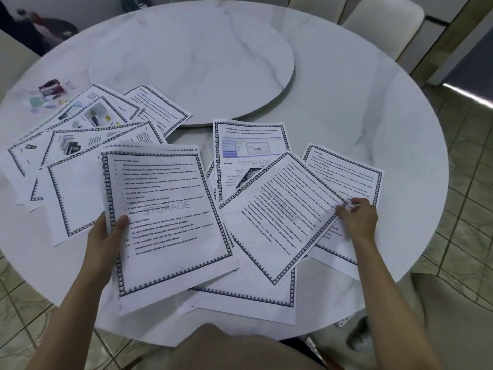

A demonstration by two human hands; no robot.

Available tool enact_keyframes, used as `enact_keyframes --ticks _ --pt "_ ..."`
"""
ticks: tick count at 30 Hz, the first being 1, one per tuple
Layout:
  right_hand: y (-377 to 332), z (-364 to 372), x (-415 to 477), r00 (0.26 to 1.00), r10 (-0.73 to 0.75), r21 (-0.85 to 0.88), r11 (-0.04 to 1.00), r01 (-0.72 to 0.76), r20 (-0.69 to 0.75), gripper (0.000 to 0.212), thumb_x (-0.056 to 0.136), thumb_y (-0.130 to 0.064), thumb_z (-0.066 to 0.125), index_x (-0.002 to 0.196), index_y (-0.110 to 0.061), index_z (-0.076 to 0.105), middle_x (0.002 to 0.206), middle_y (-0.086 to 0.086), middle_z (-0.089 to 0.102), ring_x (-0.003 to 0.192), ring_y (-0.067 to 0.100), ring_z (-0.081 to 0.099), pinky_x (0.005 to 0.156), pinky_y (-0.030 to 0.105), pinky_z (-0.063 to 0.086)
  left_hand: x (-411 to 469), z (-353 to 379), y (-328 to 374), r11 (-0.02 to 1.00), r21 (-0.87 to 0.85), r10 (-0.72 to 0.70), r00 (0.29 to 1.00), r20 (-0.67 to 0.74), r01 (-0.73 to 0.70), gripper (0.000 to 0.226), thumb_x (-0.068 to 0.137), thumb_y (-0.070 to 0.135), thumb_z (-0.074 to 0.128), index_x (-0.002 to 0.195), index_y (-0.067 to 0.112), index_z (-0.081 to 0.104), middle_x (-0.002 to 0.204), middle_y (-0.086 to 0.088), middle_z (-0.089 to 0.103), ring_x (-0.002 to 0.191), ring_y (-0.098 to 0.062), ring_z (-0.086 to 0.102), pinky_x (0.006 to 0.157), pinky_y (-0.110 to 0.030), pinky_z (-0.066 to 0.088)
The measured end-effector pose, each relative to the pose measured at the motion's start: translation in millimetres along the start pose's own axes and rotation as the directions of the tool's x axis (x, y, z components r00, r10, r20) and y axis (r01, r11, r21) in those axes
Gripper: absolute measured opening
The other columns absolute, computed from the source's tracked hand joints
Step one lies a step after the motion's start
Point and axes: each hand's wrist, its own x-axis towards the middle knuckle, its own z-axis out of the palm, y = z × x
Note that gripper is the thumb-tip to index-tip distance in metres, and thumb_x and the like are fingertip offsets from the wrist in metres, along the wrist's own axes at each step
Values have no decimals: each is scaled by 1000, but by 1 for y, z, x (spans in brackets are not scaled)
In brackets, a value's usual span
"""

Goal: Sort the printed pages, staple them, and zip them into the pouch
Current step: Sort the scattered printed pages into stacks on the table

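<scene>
Printed pages with dark patterned borders lie scattered over the round white marble table. My left hand grips a small stack of pages by its left edge, thumb on the top sheet, lifted slightly off the table. My right hand pinches the right edge of a tilted text page that lies over other sheets. More pages with pictures fan out at the left. A page with a diagram lies in the middle. No stapler is clearly visible.
A raised round turntable fills the table's centre. A clear pouch with small colourful items sits at the far left edge. Pale chairs stand behind the table at the right. Tiled floor surrounds the table.
</scene>
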Motion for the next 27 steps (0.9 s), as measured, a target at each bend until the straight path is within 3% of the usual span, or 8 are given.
enact_keyframes --ticks 6,10,16,18,20,23,25,27 --pt "-1 10 -5 996 -89 -132 987 88 0 65 78 -19 73 129 6 43 131 24 37 121 36 40 99 39 35 0 3 -3 1000 13 -25 1000 4 25 31 97 19 46 126 9 51 120 -13 59 103 -29 58 92 -42 44" --pt "-4 11 -5 995 -101 -173 980 100 4 57 79 -17 72 124 6 48 130 24 38 123 35 35 101 36 31 0 7 -4 999 28 -25 1000 0 25 31 97 18 45 127 8 50 117 -9 57 100 -26 56 90 -39 43" --pt "-4 15 -3 991 -134 -189 973 134 14 47 79 -15 71 118 4 54 123 25 42 116 40 42 97 42 37 4 5 -7 999 33 -25 1000 -1 25 31 97 18 46 126 9 50 117 -11 58 103 -27 56 92 -39 43" --pt "-6 15 -3 992 -128 -111 985 129 21 42 80 -13 69 117 1 54 117 23 47 108 37 48 91 39 44 4 4 -6 999 29 -23 1000 2 23 30 97 18 46 126 9 51 117 -10 58 102 -27 56 92 -40 43" --pt "-15 12 -9 992 -75 157 986 60 97 33 85 -11 64 116 -6 53 109 13 54 99 26 53 81 32 49 5 4 -6 999 30 -25 1000 1 25 30 97 18 46 126 9 51 119 -10 58 102 -26 56 93 -40 43" --pt "-21 11 -20 959 -22 557 818 -146 283 29 88 -10 60 116 -12 52 109 2 63 103 20 60 91 36 49 7 3 -9 999 22 -26 1000 11 25 31 97 18 46 126 9 51 120 -12 58 103 -27 57 93 -40 43" --pt "-21 14 -23 925 57 614 732 -295 376 32 90 -11 57 121 -9 53 114 6 63 104 22 61 93 40 48 6 3 -10 999 12 -33 999 12 33 31 97 18 46 126 9 50 120 -12 59 104 -29 57 93 -41 44" --pt "-22 17 -28 874 152 590 683 -430 461 23 91 -9 54 114 -4 56 113 13 63 96 23 62 89 41 50 6 4 -12 999 -1 -37 999 8 37 31 97 18 45 127 9 50 118 -10 58 103 -27 57 93 -40 44"
